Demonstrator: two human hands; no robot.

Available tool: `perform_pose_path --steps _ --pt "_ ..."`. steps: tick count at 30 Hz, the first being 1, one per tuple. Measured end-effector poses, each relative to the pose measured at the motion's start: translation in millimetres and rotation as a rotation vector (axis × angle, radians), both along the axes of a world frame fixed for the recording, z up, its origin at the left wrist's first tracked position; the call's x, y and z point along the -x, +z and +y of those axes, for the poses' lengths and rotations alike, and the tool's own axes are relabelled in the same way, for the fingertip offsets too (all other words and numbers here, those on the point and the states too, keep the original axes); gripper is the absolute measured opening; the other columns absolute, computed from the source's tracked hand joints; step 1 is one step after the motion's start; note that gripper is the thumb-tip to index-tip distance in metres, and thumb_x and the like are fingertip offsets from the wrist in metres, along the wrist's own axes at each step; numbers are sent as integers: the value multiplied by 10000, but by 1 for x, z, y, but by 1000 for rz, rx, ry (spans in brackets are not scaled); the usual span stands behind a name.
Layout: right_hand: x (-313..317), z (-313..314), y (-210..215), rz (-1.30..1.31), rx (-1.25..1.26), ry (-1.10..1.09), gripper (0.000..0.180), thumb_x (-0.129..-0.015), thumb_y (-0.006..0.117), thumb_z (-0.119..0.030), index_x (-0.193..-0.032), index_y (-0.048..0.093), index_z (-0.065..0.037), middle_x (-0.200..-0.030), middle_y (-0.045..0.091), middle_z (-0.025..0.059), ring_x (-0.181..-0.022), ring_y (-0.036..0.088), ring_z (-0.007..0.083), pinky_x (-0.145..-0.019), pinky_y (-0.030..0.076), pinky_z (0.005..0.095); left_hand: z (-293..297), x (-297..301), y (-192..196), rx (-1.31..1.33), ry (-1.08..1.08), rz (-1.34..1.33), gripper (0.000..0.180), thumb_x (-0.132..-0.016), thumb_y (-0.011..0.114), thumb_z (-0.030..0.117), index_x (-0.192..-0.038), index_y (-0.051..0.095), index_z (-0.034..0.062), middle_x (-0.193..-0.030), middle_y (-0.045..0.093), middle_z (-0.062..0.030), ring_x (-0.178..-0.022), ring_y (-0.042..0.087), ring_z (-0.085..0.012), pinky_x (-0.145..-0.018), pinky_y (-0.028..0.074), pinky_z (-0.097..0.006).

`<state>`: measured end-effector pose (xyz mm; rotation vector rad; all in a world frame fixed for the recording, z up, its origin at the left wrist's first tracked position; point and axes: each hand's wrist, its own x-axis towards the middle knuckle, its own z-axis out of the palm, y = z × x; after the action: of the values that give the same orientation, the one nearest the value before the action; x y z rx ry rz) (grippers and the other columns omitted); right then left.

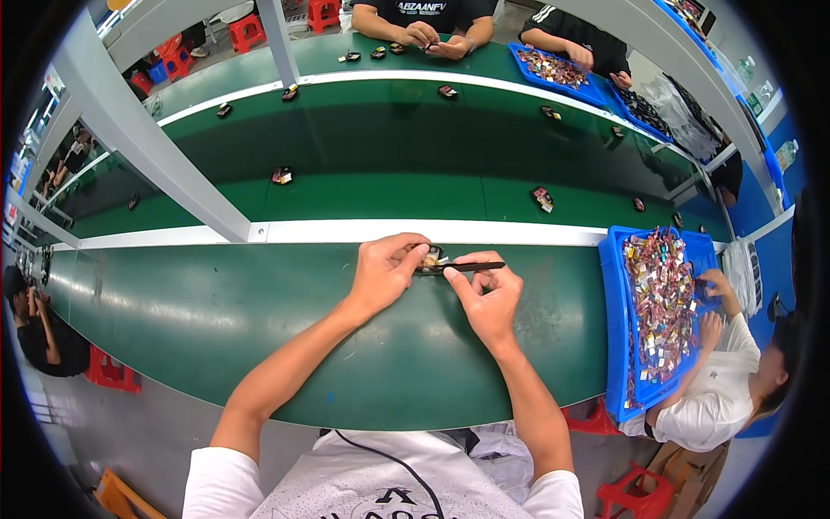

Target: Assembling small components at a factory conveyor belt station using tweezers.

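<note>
Above the green worktop, at its middle, my left hand (385, 275) pinches a small black housing (432, 258) with pale and yellowish parts showing inside. My right hand (489, 298) is closed on a slim black stick-like tool (482, 266), whose left end reaches the housing. The right thumb tip is next to the housing's lower right edge. Fingers partly cover both pieces, so the tool's tip and the housing's far side are hidden.
A white rail (363, 232) divides my worktop (216, 294) from a green conveyor belt (380, 190) carrying several small black units. On my right stands a blue tray (616, 346) full of small parts, with a co-worker's hands at it. A slanted white post (164, 138) rises at left.
</note>
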<state>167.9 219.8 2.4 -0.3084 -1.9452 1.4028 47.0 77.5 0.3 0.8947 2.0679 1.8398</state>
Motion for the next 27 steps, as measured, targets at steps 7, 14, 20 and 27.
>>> perform_pose_path --steps 7,14,20,27 --pt "-2 2 -4 -8 -8 0 155 -816 824 -25 -932 722 -17 -502 422 -86 -448 312 -3 -454 220 219 0 -5 5 18 -54 -31 168 -973 669 62 -1098 731 -32 -751 715 -69 -529 591 -77 -441 444 -227" --pt "-5 9 6 -33 510 158 154 -867 752 41 -994 665 54 -832 706 90 -746 682 115 -645 520 229 1 -6 4 -55 -139 -76 176 -967 654 12 -1115 713 -63 -788 720 -99 -536 618 -98 -436 471 -231" --pt "-7 13 11 -131 563 178 156 -861 735 71 -996 657 63 -890 734 139 -824 728 168 -743 575 265 1 -7 2 -61 -148 -54 178 -969 649 4 -1117 707 -74 -786 716 -101 -540 620 -101 -438 474 -231" --pt "-9 14 13 -150 551 185 162 -858 736 75 -999 657 63 -893 736 149 -831 738 183 -756 582 269 1 -4 2 -52 -194 -134 192 -985 644 25 -1136 693 -83 -816 717 -115 -538 616 -106 -446 482 -237"
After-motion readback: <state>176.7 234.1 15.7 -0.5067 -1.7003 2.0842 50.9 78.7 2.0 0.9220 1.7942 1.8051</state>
